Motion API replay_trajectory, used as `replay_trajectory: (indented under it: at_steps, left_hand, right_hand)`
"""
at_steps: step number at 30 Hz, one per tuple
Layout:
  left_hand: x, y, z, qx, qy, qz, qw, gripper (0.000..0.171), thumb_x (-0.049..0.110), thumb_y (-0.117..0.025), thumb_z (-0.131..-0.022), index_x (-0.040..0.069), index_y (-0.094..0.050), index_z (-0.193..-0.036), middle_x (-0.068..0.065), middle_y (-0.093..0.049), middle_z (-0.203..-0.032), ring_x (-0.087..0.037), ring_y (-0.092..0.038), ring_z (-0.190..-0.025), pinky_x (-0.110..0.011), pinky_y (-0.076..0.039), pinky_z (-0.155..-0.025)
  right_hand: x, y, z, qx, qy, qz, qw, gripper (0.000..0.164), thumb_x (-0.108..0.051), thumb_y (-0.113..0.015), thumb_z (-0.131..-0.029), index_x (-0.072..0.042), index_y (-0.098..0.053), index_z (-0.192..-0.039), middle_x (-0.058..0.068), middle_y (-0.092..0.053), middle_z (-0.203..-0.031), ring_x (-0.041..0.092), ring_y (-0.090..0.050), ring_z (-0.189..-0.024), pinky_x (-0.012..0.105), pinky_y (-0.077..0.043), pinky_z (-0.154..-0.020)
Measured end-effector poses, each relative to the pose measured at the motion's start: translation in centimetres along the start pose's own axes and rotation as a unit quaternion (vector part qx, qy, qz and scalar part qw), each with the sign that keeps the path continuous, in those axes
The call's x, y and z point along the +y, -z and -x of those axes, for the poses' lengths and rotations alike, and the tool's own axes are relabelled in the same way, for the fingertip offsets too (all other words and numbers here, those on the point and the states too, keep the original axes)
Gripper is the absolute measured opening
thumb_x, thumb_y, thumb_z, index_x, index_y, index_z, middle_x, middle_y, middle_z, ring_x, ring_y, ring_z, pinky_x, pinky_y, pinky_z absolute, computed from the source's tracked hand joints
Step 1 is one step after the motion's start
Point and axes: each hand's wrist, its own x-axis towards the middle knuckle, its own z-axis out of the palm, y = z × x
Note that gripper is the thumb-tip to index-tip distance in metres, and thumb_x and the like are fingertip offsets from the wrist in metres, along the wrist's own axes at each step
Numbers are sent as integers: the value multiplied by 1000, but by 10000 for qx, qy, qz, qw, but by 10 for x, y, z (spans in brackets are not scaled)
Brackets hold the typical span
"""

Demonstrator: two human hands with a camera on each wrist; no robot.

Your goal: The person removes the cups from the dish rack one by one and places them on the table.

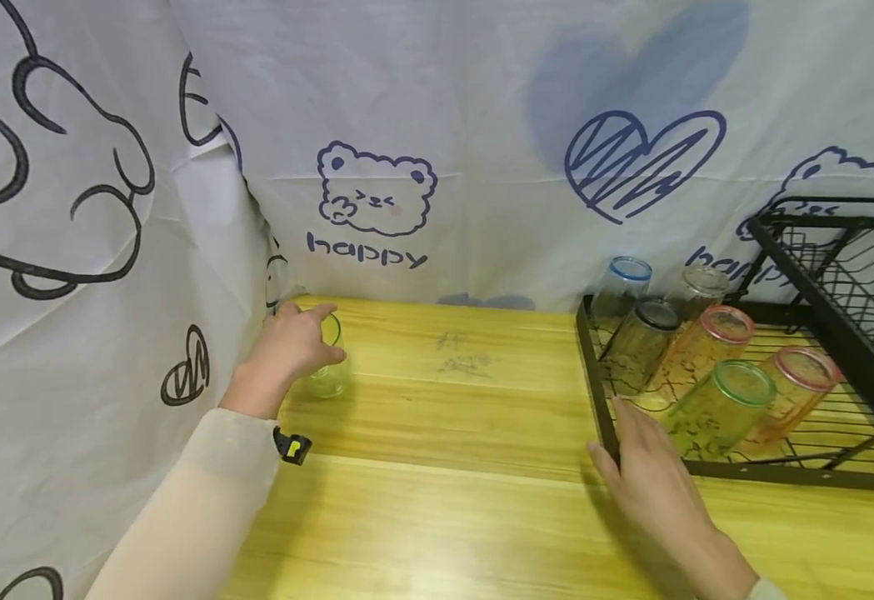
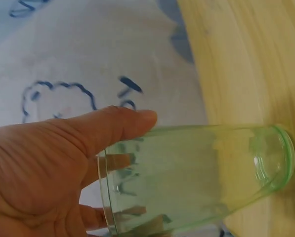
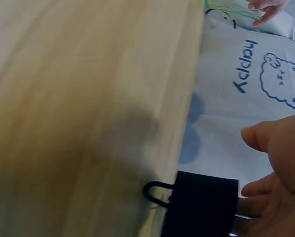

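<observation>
The left arm is stretched forward and to the left, and the upper part of a green glass (image 1: 327,381) is grasped by the left hand (image 1: 287,343). The green glass is kept upright, with its rim near the palm, at the far left part of the counter (image 1: 444,425), close to the printed cloth (image 1: 481,108). Whether some weight is carried by the grip cannot be told.

The right arm is extended forward from the lower right. The right hand (image 1: 650,479) is placed at the near left corner of a black rack (image 1: 789,476), with fingers lengthened and thumb spread apart. Nothing is seen to be clasped in this grip; whether the black rack is touched cannot be told surely.

By the left wrist view, the thumb is shown along one side of the green glass, and fingertips are seen through its wall; in the head view these fingertips are hidden. By the right wrist view, a small wire loop (image 3: 148,191) is shown beside the dark edge of the black rack, and some fingers are partly covered by this edge. Only in the head view are six coloured-rim and clear glasses (image 1: 721,421) seen, gathered inside the black rack.
</observation>
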Motion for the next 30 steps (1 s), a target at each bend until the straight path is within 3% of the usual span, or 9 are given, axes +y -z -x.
replay_trajectory:
  at_steps: [4, 10, 19, 30]
  left_hand:
    - [-8, 0, -9, -199, 157, 13, 9997, 84, 38, -72, -96, 14, -32, -166, -44, -26, -160, -67, -37, -138, -76, -41, -109]
    - [-15, -2, -11, -338, 279, -68, 9990, 87, 42, -70, -96, 13, -30, -167, -47, -22, -160, -69, -35, -139, -77, -38, -111]
    - [-12, -3, -15, -150, -10, -176, 9997, 87, 45, -70, -96, 12, -31, -166, -46, -29, -156, -67, -46, -131, -75, -42, -108]
    - [-12, 3, -16, -475, -194, -194, 9985, 89, 38, -76, -94, 9, -32, -166, -46, -30, -156, -62, -47, -133, -74, -42, -109]
  right_hand:
    - [5, -7, 4, -32, 137, 291, 9995, 80, -32, -69, -103, 10, -30, -160, 38, -39, -158, 58, -37, -144, 75, -29, -118]
    - [5, -15, 7, -54, 338, 714, 9969, 86, -35, -72, -100, 10, -30, -160, 36, -39, -160, 57, -38, -146, 76, -23, -120]
    - [12, -19, 7, 244, 574, 1221, 9906, 87, -35, -72, -99, 8, -29, -161, 34, -46, -156, 54, -44, -144, 73, -24, -121]
    - [15, -30, 6, 679, 733, 1181, 9880, 85, -27, -78, -93, 8, -35, -158, 31, -57, -148, 48, -54, -137, 72, -34, -116]
